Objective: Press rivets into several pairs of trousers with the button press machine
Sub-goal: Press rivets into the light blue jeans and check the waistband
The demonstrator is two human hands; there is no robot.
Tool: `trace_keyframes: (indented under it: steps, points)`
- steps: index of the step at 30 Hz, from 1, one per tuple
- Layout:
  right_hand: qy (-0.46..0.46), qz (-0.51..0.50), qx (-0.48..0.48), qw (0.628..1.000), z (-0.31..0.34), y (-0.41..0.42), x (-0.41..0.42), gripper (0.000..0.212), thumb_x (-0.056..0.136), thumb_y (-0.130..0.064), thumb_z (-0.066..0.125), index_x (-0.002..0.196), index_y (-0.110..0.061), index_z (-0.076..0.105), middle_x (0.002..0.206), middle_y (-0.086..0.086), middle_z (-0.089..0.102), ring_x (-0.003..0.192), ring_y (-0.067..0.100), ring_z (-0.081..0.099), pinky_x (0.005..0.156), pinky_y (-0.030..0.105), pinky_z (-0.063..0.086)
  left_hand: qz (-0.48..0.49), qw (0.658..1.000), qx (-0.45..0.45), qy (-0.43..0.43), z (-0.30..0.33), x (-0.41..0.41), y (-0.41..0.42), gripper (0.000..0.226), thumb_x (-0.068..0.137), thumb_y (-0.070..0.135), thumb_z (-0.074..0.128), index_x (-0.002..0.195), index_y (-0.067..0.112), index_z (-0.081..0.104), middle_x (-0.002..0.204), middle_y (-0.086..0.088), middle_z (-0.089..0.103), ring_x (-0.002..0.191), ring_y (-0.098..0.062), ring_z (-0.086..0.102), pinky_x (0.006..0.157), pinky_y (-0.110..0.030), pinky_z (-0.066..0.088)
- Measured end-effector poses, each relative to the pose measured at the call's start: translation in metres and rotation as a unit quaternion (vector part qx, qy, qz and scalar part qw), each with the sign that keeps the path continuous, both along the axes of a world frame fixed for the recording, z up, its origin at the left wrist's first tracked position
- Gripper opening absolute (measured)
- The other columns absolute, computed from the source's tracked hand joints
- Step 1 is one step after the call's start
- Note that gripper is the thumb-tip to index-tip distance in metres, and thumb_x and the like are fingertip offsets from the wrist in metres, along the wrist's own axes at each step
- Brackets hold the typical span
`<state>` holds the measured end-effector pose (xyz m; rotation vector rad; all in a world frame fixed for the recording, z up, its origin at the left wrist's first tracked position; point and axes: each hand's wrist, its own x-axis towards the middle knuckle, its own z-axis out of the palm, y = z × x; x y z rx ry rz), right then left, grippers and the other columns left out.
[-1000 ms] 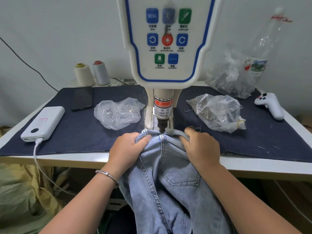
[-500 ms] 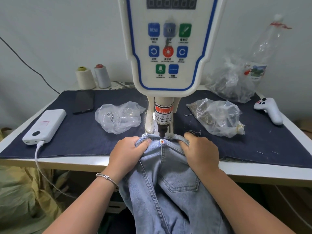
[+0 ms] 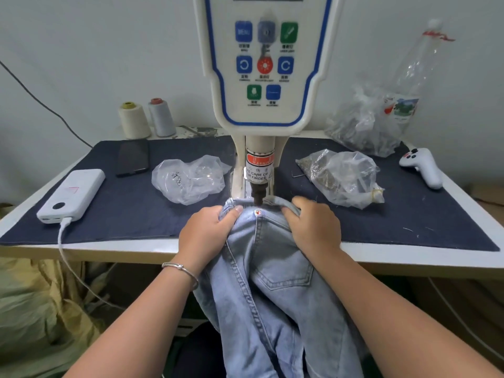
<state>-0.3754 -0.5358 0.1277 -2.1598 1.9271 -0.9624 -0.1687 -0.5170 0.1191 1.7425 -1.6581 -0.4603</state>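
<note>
A pair of light blue jeans (image 3: 275,285) hangs over the table's front edge, with its waistband under the punch (image 3: 257,196) of the white button press machine (image 3: 266,77). A small rivet with a red light dot (image 3: 257,212) shows on the denim just in front of the punch. My left hand (image 3: 207,236) grips the waistband to the left of the punch, thumb on top. My right hand (image 3: 313,227) grips the waistband on the right, fingers curled over its edge.
A dark blue mat (image 3: 131,203) covers the table. Left: a clear bag of metal parts (image 3: 191,181), a white power bank (image 3: 72,195) with cable, a phone (image 3: 133,158), two thread cones (image 3: 147,121). Right: two bags of rivets (image 3: 343,177), a bottle (image 3: 411,85), a white controller (image 3: 421,166).
Both hands have drawn the waistband slightly towards me, so the rivet with the red dot now lies just in front of the punch. The view has shifted a little.
</note>
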Motion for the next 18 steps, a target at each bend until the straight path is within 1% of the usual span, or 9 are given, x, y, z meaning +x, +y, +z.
trace_keyframes:
  steps: [2, 4, 5, 7, 9, 11, 14, 17, 18]
  points:
    - [-0.109, 0.01, 0.044, 0.993, 0.016, -0.002, 0.004, 0.05, 0.087, -0.033, 0.066, 0.053, -0.016, 0.034, 0.046, -0.004, 0.034, 0.049, 0.018, 0.036, 0.047, 0.031, 0.026, 0.002, 1.0, -0.007, 0.024, 0.004, -0.001, 0.002, 0.054, 0.096, 0.052, 0.051, 0.056, 0.017, 0.037, 0.051, 0.004, 0.043, 0.054, -0.018, 0.042, 0.054, -0.035, 0.032]
    - [-0.229, 0.038, 0.097, 0.968, 0.037, -0.002, 0.008, 0.053, 0.081, -0.028, 0.071, 0.048, -0.017, 0.03, 0.045, -0.005, 0.029, 0.049, 0.016, 0.03, 0.049, 0.031, 0.025, 0.015, 0.998, -0.022, 0.057, 0.008, 0.001, 0.005, 0.053, 0.095, 0.049, 0.053, 0.057, 0.016, 0.037, 0.052, 0.003, 0.041, 0.053, -0.016, 0.039, 0.054, -0.034, 0.032]
    - [-0.285, 0.05, 0.127, 0.949, 0.047, 0.0, 0.009, 0.05, 0.079, -0.024, 0.072, 0.049, -0.017, 0.033, 0.048, 0.0, 0.03, 0.051, 0.017, 0.031, 0.05, 0.03, 0.024, 0.024, 0.997, -0.031, 0.067, 0.011, 0.001, 0.007, 0.053, 0.095, 0.047, 0.055, 0.056, 0.016, 0.037, 0.05, 0.005, 0.039, 0.051, -0.014, 0.037, 0.051, -0.029, 0.031]
    - [-0.381, 0.053, 0.192, 0.903, 0.061, 0.004, 0.007, 0.034, 0.079, -0.016, 0.074, 0.053, -0.01, 0.053, 0.054, 0.011, 0.046, 0.054, 0.016, 0.043, 0.053, 0.027, 0.032, 0.031, 0.995, -0.042, 0.087, 0.016, 0.001, 0.012, 0.054, 0.097, 0.042, 0.059, 0.055, 0.018, 0.035, 0.046, 0.009, 0.035, 0.045, -0.008, 0.033, 0.046, -0.023, 0.028]
    - [-0.451, 0.06, 0.272, 0.848, 0.07, 0.01, 0.002, 0.013, 0.081, -0.011, 0.072, 0.069, -0.006, 0.071, 0.064, 0.01, 0.069, 0.058, 0.018, 0.063, 0.055, 0.021, 0.048, 0.024, 0.992, -0.039, 0.12, 0.02, 0.001, 0.019, 0.055, 0.096, 0.039, 0.062, 0.053, 0.02, 0.032, 0.044, 0.011, 0.031, 0.043, -0.007, 0.03, 0.044, -0.023, 0.027]
    - [-0.499, 0.085, 0.359, 0.784, 0.073, 0.017, -0.002, 0.013, 0.085, -0.008, 0.067, 0.074, -0.01, 0.075, 0.067, 0.007, 0.072, 0.055, 0.016, 0.068, 0.051, 0.019, 0.053, 0.012, 0.987, -0.027, 0.155, 0.025, 0.004, 0.026, 0.056, 0.093, 0.038, 0.065, 0.053, 0.022, 0.03, 0.048, 0.01, 0.027, 0.045, -0.006, 0.024, 0.043, -0.022, 0.022]
    - [-0.534, 0.123, 0.469, 0.693, 0.063, 0.031, -0.007, 0.03, 0.091, -0.01, 0.057, 0.069, -0.009, 0.078, 0.069, 0.008, 0.072, 0.056, 0.017, 0.069, 0.052, 0.021, 0.055, -0.028, 0.98, 0.029, 0.194, 0.032, 0.013, 0.037, 0.053, 0.09, 0.04, 0.068, 0.056, 0.019, 0.033, 0.056, 0.003, 0.026, 0.052, -0.01, 0.025, 0.045, -0.021, 0.02]
    - [-0.541, 0.135, 0.529, 0.64, 0.052, 0.047, -0.009, 0.018, 0.079, -0.01, 0.06, 0.081, -0.007, 0.078, 0.079, 0.011, 0.073, 0.067, 0.02, 0.07, 0.064, 0.026, 0.058, -0.079, 0.965, 0.105, 0.227, 0.037, 0.022, 0.052, 0.056, 0.086, 0.044, 0.072, 0.052, 0.024, 0.032, 0.053, 0.008, 0.03, 0.05, -0.009, 0.028, 0.049, -0.024, 0.025]
    - [-0.542, 0.135, 0.541, 0.629, 0.05, 0.052, -0.009, 0.018, 0.075, -0.011, 0.062, 0.082, -0.006, 0.078, 0.081, 0.011, 0.074, 0.068, 0.021, 0.071, 0.066, 0.026, 0.058, -0.099, 0.955, 0.128, 0.25, 0.038, 0.025, 0.058, 0.053, 0.081, 0.047, 0.074, 0.05, 0.022, 0.039, 0.052, 0.007, 0.039, 0.05, -0.01, 0.034, 0.052, -0.026, 0.029]
